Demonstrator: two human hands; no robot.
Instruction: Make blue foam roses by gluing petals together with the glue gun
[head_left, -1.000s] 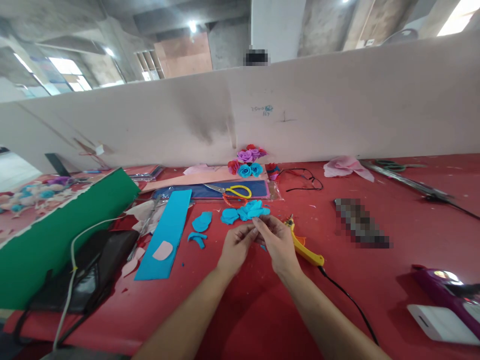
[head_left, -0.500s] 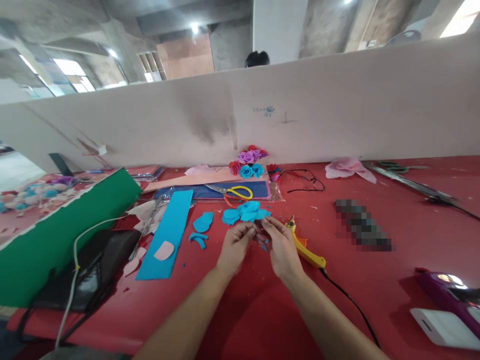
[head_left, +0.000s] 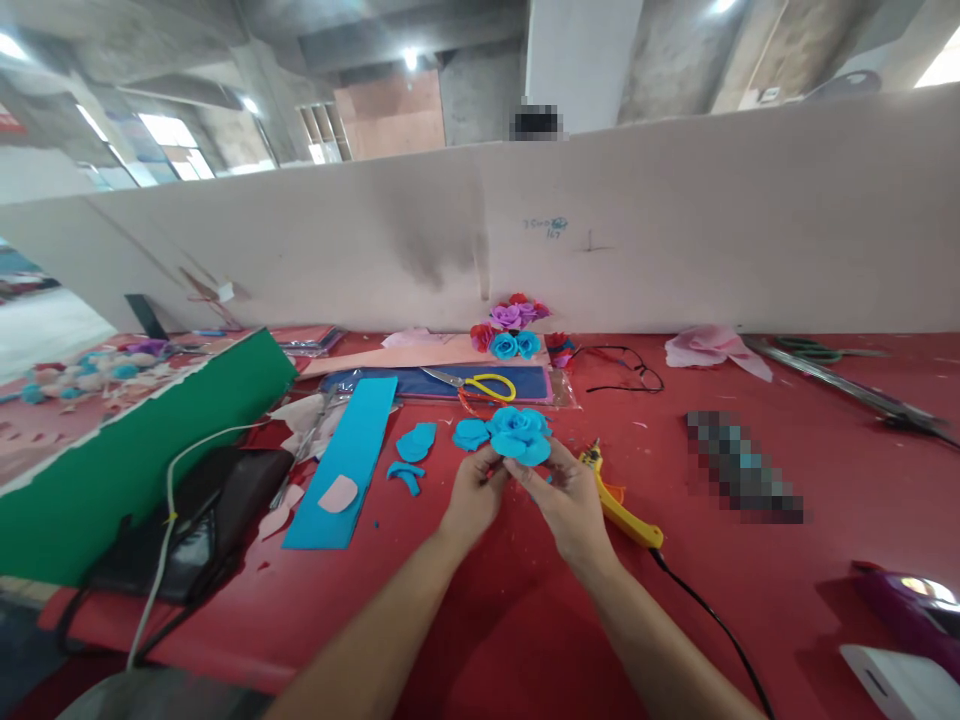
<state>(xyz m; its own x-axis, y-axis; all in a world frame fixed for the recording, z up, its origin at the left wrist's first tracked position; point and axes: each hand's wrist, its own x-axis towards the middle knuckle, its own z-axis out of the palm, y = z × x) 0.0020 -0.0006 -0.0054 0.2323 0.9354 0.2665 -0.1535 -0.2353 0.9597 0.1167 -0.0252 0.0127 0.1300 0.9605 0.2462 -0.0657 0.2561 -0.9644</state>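
Our hands: left hand [head_left: 474, 492] and right hand [head_left: 574, 495] meet, fingers pinching the blue paper rose [head_left: 519, 436] above the bench [head_left: 510, 620].
Near our right: yellow glue gun [head_left: 634, 520].
Our left: blue petals [head_left: 471, 433], blue paper strip [head_left: 352, 450].
Beyond: yellow-handled scissors [head_left: 466, 382].

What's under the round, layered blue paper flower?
Under the flower are fingers of the bare left hand and bare right hand, with the red tabletop below. The petals and fingers hide its underside, so any stem cannot be seen.
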